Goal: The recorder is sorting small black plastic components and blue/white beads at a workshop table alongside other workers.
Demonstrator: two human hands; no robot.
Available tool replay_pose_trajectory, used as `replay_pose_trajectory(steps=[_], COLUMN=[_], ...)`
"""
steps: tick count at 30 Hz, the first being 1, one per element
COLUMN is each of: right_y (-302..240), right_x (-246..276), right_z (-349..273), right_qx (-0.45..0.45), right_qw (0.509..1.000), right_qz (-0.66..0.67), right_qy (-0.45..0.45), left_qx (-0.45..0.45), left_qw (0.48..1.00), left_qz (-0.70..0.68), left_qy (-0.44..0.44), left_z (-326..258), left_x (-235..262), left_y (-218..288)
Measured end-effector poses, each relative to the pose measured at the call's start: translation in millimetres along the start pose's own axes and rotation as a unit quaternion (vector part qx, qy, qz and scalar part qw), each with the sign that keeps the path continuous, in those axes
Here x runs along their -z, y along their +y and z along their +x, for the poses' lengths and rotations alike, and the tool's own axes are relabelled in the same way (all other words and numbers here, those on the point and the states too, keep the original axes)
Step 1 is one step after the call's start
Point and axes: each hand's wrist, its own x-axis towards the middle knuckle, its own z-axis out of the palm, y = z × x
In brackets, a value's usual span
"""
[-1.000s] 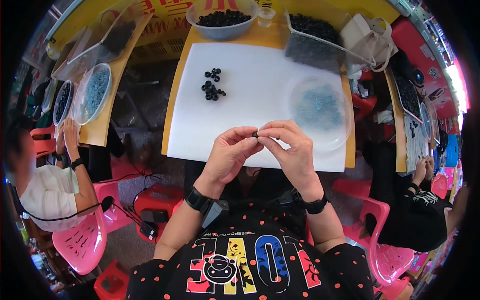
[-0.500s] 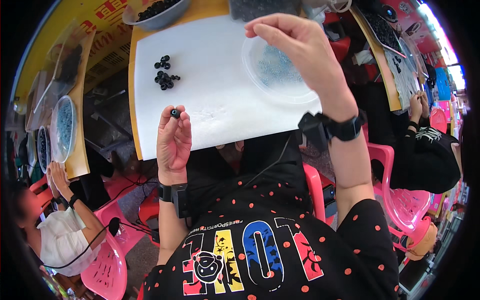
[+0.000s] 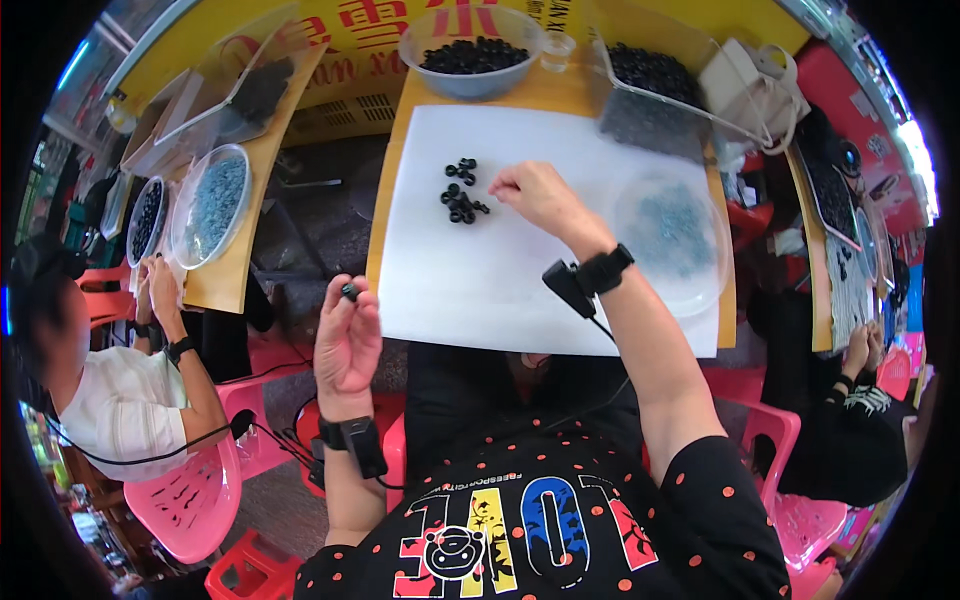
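Observation:
Between thumb and fingertips, my left hand (image 3: 346,350) pinches a small black cylindrical piece (image 3: 349,291) with a pale bluish ring at its end. It is held just off the left front edge of the white sheet (image 3: 470,300). My right hand (image 3: 548,205) is over the sheet, thumb and fingers closed together; anything between them is too small to make out. Just left of its fingertips lie two small clusters of round black pieces (image 3: 462,206). On the right of the sheet rests a shallow clear dish (image 3: 722,250) of tiny light-blue transparent pieces.
At the back stand a translucent bowl (image 3: 480,88) of black pieces, a small clear cup (image 3: 557,52) and a clear bin (image 3: 650,128). A pale bag (image 3: 745,90) is beside them. People work at tables on both sides.
My right hand has moved left from above the dish to beside the black clusters. The left hand still holds the black piece. The whole view has shifted, showing more of the table's back.

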Motion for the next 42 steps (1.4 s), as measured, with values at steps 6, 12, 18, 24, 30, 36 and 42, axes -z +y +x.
replay_pose_trajectory(steps=[6, 12, 18, 24, 30, 36, 42], right_y=[-7, -6, -57, -112, -150, -150, -147], right_x=[-30, -24, 33, 42, 19, 18, 27], right_z=[-12, -28, -74, -103, -117, -128, -138], right_qx=[0.005, -0.024, -0.128, -0.083, -0.034, -0.007, 0.002], right_qw=[0.999, 0.998, 0.972, 0.902, 0.901, 0.955, 0.977], right_qz=[0.023, 0.013, 0.196, 0.423, 0.431, 0.287, 0.186], right_qy=[0.030, 0.048, 0.036, 0.017, 0.020, 0.079, 0.107], left_qx=[-0.034, -0.027, -0.024, 0.001, 0.065, 0.108, 0.109], left_qw=[0.998, 0.998, 0.994, 0.998, 0.976, 0.975, 0.972], left_qz=[-0.059, -0.052, -0.097, 0.061, 0.205, 0.192, 0.209], left_qy=[0.005, 0.039, -0.046, -0.028, 0.027, 0.015, 0.009], left_z=[-34, -40, -24, -6, 0, 3, 8], left_x=[35, 34, 8, -19, -43, -47, -39], left_y=[56, 90, 154, 124, -4, -64, -76])
